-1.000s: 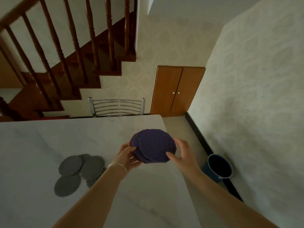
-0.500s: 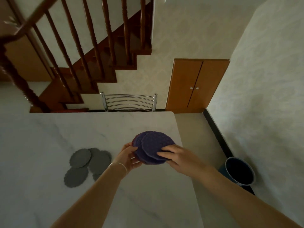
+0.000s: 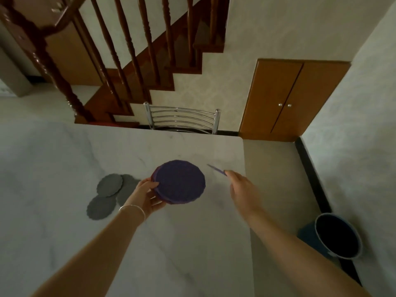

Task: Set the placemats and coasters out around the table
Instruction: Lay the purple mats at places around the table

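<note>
My left hand [image 3: 146,195] grips a stack of round purple placemats [image 3: 179,182] by its left rim, held above the white marble table [image 3: 64,157]. Off to the right, my right hand [image 3: 241,188] pinches a single purple placemat [image 3: 216,169], which shows edge-on as a thin strip above the table near its right edge. A loose pile of grey scalloped coasters [image 3: 111,194] lies flat on the table, left of my left hand.
A metal-backed chair [image 3: 182,120] stands at the table's far side. Behind it rise a wooden staircase [image 3: 128,71] and a low orange cabinet [image 3: 285,99]. A dark bucket [image 3: 337,235] sits on the floor by the right wall.
My right hand has pulled one purple placemat off the stack and moved it to the right. The view has tilted and shifted a little.
</note>
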### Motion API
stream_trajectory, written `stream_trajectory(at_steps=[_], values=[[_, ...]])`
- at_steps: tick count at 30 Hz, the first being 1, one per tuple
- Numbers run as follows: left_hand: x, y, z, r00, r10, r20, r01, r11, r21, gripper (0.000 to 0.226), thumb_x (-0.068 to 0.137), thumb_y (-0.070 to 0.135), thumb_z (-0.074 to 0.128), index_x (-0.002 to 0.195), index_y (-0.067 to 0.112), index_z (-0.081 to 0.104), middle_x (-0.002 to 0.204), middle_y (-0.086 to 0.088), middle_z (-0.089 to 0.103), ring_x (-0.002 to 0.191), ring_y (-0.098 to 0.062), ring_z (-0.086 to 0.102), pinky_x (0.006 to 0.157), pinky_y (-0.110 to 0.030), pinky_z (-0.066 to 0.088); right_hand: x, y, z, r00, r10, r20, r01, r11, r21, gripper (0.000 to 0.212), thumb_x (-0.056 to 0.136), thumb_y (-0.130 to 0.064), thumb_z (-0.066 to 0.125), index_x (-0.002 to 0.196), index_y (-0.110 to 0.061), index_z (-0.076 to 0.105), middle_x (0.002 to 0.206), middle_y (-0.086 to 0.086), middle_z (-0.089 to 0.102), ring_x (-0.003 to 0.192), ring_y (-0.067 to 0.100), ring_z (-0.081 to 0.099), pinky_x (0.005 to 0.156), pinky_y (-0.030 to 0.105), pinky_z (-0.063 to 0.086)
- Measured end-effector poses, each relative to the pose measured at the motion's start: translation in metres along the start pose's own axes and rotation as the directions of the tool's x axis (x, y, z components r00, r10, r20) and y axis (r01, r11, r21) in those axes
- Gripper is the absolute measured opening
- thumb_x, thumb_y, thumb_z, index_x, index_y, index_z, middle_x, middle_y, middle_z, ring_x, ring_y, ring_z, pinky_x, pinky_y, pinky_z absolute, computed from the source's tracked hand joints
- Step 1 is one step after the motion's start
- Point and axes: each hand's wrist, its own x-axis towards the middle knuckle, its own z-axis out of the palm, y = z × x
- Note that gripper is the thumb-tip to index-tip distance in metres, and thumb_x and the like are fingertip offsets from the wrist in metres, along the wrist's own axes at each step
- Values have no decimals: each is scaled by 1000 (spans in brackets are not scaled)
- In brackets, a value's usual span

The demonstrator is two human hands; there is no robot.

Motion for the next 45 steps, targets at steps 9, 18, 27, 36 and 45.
stream_trajectory(at_steps=[9, 18, 27, 36, 45], values=[[-15, -3, -34, 997, -20, -71, 20, 1000, -2, 37, 87, 14, 52, 122, 23, 49, 106, -11, 59, 79, -27, 59, 58, -33, 57, -91, -3, 77, 943, 18, 333, 110, 925, -363, 58, 39, -13, 91, 93, -21, 73, 92, 7, 73, 78, 24, 70, 54, 31, 57], [-23, -11, -30, 998, -46, -48, 46, 999, -3, 26, 86, 14, 51, 109, 27, 52, 101, -8, 60, 80, -27, 61, 54, -33, 56, -99, -4, 73, 866, 133, 483, 0, 964, -264, 54, 90, -12, 43, 142, -21, 31, 152, 5, 21, 139, 23, 20, 110, 39, 31], [-37, -8, -42, 996, -73, 59, 71, 997, 30, 38, 84, 14, 56, 120, 24, 50, 107, -10, 61, 83, -28, 63, 55, -35, 56, -53, -118, 15, 999, -31, -17, 34, 978, 204, 58, 74, -23, 56, 130, -23, 41, 136, -2, 44, 125, 15, 38, 104, 32, 34], [-74, 11, -107, 957, -99, 272, 50, 982, 180, 37, 82, 12, 59, 116, 22, 51, 95, -8, 68, 80, -27, 67, 63, -39, 57, -70, -219, 31, 951, -82, 297, 84, 996, 7, 53, 69, -47, 75, 115, -30, 56, 124, -9, 49, 115, 10, 44, 95, 32, 44], [-124, 28, -172, 912, -107, 396, 52, 987, 149, 38, 84, 11, 66, 118, 16, 51, 99, -13, 66, 78, -27, 70, 64, -38, 58, -112, -308, 35, 940, -43, 338, 33, 999, 35, 39, 82, -20, 68, 120, -20, 62, 114, 2, 62, 98, 14, 58, 86, 35, 50]])
